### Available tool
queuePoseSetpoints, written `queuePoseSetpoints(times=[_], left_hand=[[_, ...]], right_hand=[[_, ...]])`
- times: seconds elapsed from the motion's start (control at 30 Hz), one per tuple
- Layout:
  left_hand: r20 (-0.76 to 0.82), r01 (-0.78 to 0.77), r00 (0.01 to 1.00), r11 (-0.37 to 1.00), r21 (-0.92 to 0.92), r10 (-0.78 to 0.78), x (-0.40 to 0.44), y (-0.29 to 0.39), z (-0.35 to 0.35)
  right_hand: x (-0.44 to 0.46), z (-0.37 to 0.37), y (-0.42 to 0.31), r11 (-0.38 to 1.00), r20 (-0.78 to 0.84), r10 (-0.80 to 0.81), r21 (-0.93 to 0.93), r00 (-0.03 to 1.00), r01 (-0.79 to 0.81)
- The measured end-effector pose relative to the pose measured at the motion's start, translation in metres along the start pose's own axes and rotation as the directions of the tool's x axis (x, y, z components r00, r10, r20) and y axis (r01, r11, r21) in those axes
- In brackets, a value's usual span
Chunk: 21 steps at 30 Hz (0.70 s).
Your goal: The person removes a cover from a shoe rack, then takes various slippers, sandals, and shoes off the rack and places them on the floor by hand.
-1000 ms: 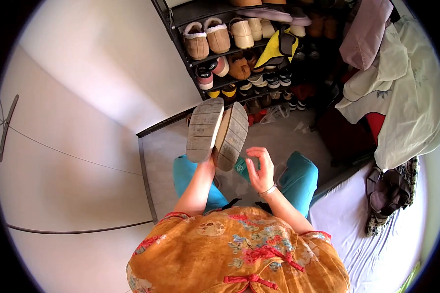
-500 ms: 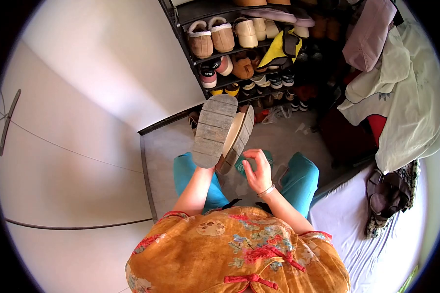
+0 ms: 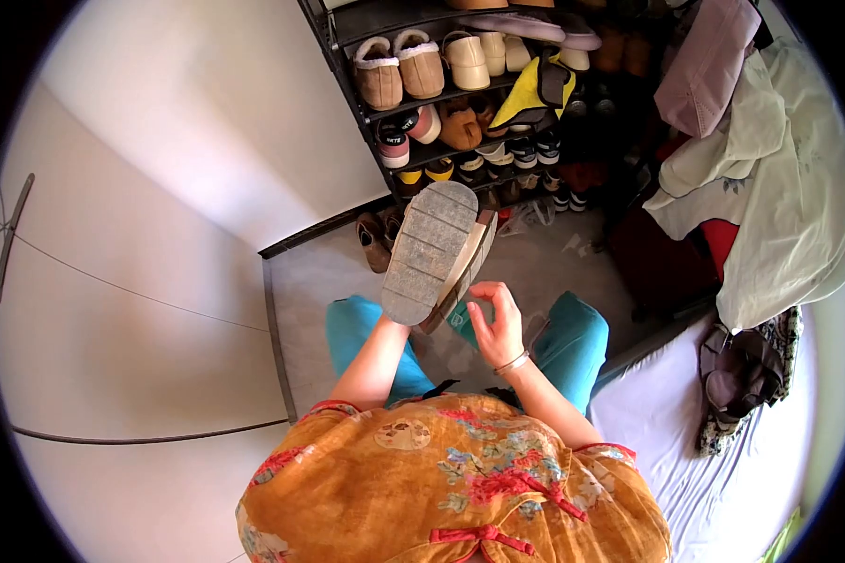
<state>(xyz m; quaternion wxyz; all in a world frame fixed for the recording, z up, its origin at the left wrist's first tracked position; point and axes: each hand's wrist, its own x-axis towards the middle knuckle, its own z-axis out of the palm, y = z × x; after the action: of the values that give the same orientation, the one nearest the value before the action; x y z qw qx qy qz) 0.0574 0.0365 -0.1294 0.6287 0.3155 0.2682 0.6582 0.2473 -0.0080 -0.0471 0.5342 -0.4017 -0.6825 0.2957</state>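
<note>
Your left hand (image 3: 399, 328) has turned the pair it holds: the near slipper (image 3: 430, 251) now shows its ridged grey sole almost full on, and the far slipper (image 3: 472, 267) has swung behind it, seen mostly from the edge. That means the near sole is laid bare to your view, while much of the far one is masked. Your fingers on that side are hidden behind the slippers, so I cannot tell just how they grip.

Your right hand (image 3: 499, 333) is just beside the far slipper, apart from it — fingers loosely curled, thumb standing off, nothing clearly in them. A green item (image 3: 462, 324) shows between that hand and the slippers; whether you touch it, I cannot tell.

Both slippers are raised above the grey floor (image 3: 545, 253), between your knees and the shoe rack (image 3: 376, 19). Brown shoes (image 3: 373, 246) stand on the floor — partly covered by the near slipper.
</note>
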Motion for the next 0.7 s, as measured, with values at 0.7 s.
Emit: queuePoseSetpoints(times=[0.7], left_hand=[[0.22,-0.307,0.929,0.289,0.907,0.297,-0.001,-0.004,0.026]], right_hand=[[-0.003,0.002,0.004,0.992,0.108,0.127,-0.021,0.986,-0.125]])
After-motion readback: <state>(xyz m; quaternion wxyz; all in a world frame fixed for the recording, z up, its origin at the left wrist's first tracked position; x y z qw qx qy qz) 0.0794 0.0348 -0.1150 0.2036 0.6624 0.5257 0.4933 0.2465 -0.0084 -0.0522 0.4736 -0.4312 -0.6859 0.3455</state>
